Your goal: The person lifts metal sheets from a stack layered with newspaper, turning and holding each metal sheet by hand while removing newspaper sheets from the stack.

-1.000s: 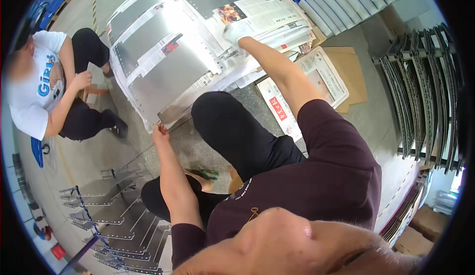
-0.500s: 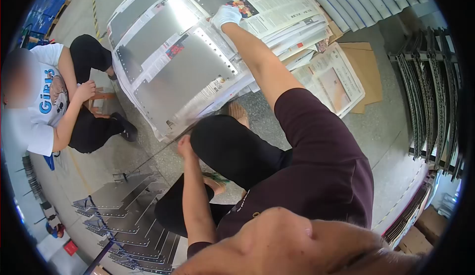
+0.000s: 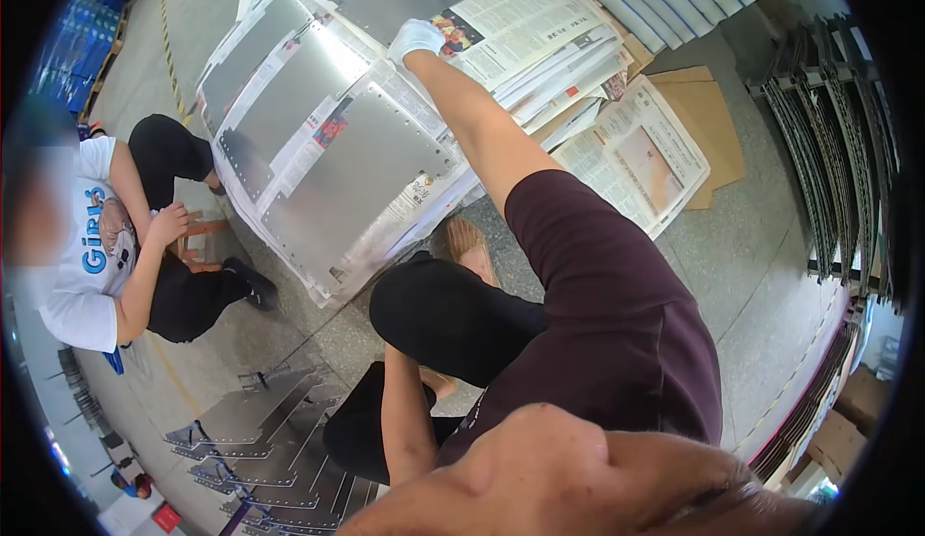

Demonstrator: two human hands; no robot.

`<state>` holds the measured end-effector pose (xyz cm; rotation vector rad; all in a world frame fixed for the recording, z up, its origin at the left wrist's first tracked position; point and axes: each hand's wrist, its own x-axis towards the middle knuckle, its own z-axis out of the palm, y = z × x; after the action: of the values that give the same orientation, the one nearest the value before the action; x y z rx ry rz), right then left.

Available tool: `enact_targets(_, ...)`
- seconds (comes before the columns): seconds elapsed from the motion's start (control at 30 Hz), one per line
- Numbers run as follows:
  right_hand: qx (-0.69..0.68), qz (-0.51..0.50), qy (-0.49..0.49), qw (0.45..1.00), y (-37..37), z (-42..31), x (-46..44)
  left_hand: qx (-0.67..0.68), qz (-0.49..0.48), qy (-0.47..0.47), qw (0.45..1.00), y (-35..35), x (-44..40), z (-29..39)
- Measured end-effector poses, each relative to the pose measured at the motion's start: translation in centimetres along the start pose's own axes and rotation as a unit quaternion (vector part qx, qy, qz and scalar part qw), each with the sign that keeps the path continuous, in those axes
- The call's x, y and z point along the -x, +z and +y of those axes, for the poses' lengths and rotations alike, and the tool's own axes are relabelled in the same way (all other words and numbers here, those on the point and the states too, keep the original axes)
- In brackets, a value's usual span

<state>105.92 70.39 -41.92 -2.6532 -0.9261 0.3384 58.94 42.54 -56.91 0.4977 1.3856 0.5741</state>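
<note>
Metal sheet [image 3: 356, 189]: grey and shiny, lying on a stack [image 3: 559, 93] layered with newspaper, close to the stack's near corner; small holes run along its right-hand edge.
Right hand [image 3: 417, 42]: in a white glove, at the top of the stack beyond the sheet's far edge; fingers look bent, but whether they grip anything cannot be told.
Left hand: hidden behind the bent knee [image 3: 434, 309], so its state cannot be told.
Newspaper [image 3: 525, 35]: printed pages just beside the glove, spread towards the stack's right edge.
Sheet's feel: probably thin, stiff and a little springy, of modest weight, slick on its face; likely to buckle if raised by one corner.
Sheet's holding places: judged best at two opposite edges, away from the broad shiny surface.
Stack's left edge: another person [image 3: 92, 247] sits nearby in a white T-shirt, hands together.
Floor beyond the right edge: brown cardboard [image 3: 721, 136], then a rack of dark panels [image 3: 833, 165].
</note>
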Motion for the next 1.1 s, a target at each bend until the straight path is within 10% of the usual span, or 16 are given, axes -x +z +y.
enact_targets(0.63,-0.157,0.011,-0.143,0.977,-4.2,19.3,12.1,-0.011,-0.034,-0.012,0.999,0.4,2.0,0.1)
enact_targets(1.1,0.138,0.067,-0.139,0.978,-4.5,18.3,20.0,0.002,-0.044,0.006,0.999,1.8,3.9,1.7)
